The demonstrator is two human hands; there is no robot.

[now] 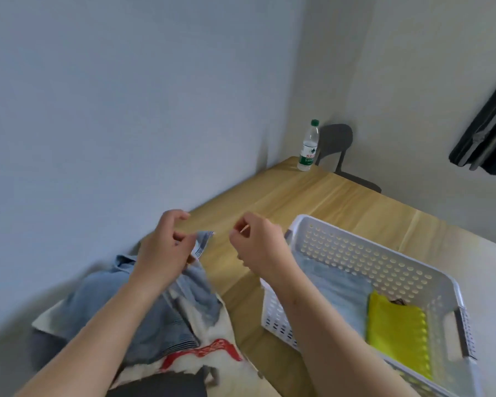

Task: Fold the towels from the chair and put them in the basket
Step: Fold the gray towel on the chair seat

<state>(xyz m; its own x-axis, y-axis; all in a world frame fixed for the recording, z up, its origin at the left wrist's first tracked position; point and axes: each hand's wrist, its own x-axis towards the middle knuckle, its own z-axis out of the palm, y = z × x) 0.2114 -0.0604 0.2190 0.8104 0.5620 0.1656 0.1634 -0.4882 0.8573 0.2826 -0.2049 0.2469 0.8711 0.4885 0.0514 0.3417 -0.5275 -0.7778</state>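
My left hand (pixel 166 247) pinches the corner of a light blue towel (pixel 155 319) and lifts it above the table's near left edge. The rest of that towel hangs down over a white towel with red marks (pixel 209 353). My right hand (pixel 258 242) hovers just to the right with its fingers curled and nothing in them. A white perforated basket (pixel 384 253) stands on the table to the right. Inside it lie a folded pale blue towel (pixel 341 287) and a folded yellow-green towel (pixel 395 333).
The wooden table (pixel 312 202) runs along a wall on the left. A water bottle with a green cap (pixel 308 146) stands at its far corner. A dark chair (pixel 338 150) sits behind that corner. Dark cloth (pixel 487 133) hangs at the upper right.
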